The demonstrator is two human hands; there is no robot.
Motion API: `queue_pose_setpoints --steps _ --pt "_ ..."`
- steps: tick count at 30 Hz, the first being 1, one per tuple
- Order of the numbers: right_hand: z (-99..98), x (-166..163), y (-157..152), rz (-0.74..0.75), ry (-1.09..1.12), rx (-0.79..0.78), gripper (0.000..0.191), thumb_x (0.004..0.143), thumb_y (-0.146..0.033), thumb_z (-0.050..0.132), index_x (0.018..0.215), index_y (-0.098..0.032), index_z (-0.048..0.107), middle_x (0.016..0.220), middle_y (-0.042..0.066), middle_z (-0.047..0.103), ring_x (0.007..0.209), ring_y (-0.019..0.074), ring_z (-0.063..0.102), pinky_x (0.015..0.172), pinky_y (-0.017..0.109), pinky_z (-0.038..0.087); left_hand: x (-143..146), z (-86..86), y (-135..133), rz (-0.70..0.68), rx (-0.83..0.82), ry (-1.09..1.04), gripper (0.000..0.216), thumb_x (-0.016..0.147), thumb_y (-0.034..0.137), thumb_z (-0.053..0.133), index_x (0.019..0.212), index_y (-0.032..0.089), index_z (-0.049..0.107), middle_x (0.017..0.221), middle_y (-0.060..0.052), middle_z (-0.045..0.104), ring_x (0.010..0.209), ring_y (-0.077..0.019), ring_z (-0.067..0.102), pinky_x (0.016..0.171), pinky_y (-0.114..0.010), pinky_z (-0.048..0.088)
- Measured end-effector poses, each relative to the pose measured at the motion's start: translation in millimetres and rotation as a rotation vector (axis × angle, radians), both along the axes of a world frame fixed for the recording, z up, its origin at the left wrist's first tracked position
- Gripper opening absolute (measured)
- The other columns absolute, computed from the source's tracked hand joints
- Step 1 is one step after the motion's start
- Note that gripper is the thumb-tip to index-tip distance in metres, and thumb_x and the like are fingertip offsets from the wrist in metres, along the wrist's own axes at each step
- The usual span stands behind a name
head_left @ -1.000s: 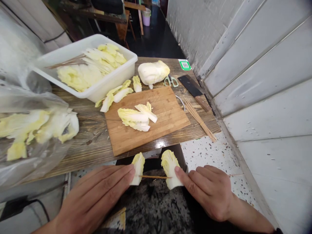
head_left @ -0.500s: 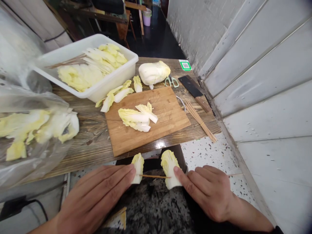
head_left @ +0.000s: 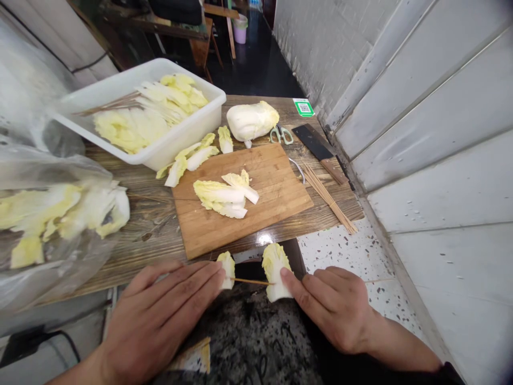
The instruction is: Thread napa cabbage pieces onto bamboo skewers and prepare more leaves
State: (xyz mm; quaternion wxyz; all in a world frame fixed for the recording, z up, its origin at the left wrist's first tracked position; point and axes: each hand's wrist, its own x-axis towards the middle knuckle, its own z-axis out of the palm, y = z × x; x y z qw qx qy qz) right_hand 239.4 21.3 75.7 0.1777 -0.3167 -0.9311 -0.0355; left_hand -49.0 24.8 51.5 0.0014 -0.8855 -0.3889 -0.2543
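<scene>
My left hand (head_left: 160, 315) pinches a small piece of napa cabbage (head_left: 227, 269) at the near table edge. My right hand (head_left: 332, 307) holds a second, larger cabbage piece (head_left: 276, 270). A thin bamboo skewer (head_left: 250, 281) runs between the two pieces and sticks out past my right hand. Both hands hover over my lap, just below the wooden cutting board (head_left: 276, 192), which carries a few more cut cabbage leaves (head_left: 224, 193).
A white tub (head_left: 192, 125) of skewered cabbage stands at the back left. A clear bag of cabbage leaves (head_left: 56, 214) lies left. A cabbage head (head_left: 251, 120), scissors (head_left: 281, 133), a cleaver (head_left: 318, 149) and loose skewers (head_left: 328, 197) lie on the wooden table (head_left: 152, 235) by the wall.
Both hands have lifted slightly toward the table edge, and the two cabbage pieces sit a little closer together on the skewer.
</scene>
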Motion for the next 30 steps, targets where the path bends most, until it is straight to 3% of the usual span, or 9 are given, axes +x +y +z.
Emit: queue_pose_setpoints --steps 3,7,12,17,21,30 --pt "-1.3 -1 -3 -0.009 0.01 0.037 0.035 0.093 -0.01 0.038 0.117 0.001 0.061 0.06 0.0 0.05 0.053 0.0135 0.041 0.046 0.032 0.027 7 7.5 2 0.041 0.031 0.059 0.025 0.099 0.014 0.038 0.108 0.018 0.06 0.103 -0.004 0.076 0.088 -0.0179 0.071 0.084 -0.038 0.044" --pt "-2.8 -2 -5 0.0 0.008 0.038 0.036 0.094 -0.01 0.036 0.119 0.0 0.06 0.063 0.001 0.053 0.054 0.0136 0.041 0.046 0.032 0.026 16 21.7 5 0.001 0.138 0.25 0.032 0.096 0.005 0.03 0.099 0.012 0.061 0.089 -0.008 0.077 0.077 -0.0187 0.07 0.077 -0.038 0.044" --pt "-3.5 0 -7 0.008 0.008 0.036 0.036 0.093 -0.01 0.037 0.119 0.001 0.06 0.062 0.001 0.051 0.053 0.0138 0.041 0.046 0.032 0.026 21 22.5 3 -0.014 0.174 0.223 0.029 0.094 0.006 0.034 0.106 0.008 0.06 0.098 -0.011 0.076 0.088 -0.0208 0.068 0.094 -0.04 0.041" --pt "-5.0 4 -10 0.007 0.032 0.023 0.037 0.092 -0.01 0.037 0.12 0.003 0.058 0.063 0.001 0.051 0.053 0.0144 0.041 0.045 0.032 0.026 18 20.9 -3 -0.081 0.1 0.213 0.03 0.089 0.005 0.038 0.11 0.009 0.06 0.101 -0.01 0.076 0.093 -0.0165 0.067 0.116 -0.035 0.025" --pt "-5.8 5 -11 0.008 0.045 0.02 0.037 0.092 -0.009 0.036 0.119 0.003 0.058 0.061 0.001 0.05 0.052 0.0151 0.04 0.045 0.032 0.026 15 19.3 -7 -0.082 0.083 0.22 0.035 0.086 0.003 0.039 0.114 0.011 0.059 0.104 -0.008 0.075 0.097 -0.0144 0.067 0.12 -0.035 0.018" --pt "-8.3 3 -10 0.015 0.06 0.022 0.037 0.092 -0.009 0.036 0.118 0.002 0.059 0.063 0.001 0.05 0.053 0.014 0.041 0.047 0.032 0.027 14 15.5 -11 -0.08 0.072 0.242 0.036 0.085 0.003 0.039 0.116 0.01 0.057 0.103 -0.008 0.075 0.099 -0.0142 0.067 0.121 -0.034 0.017"
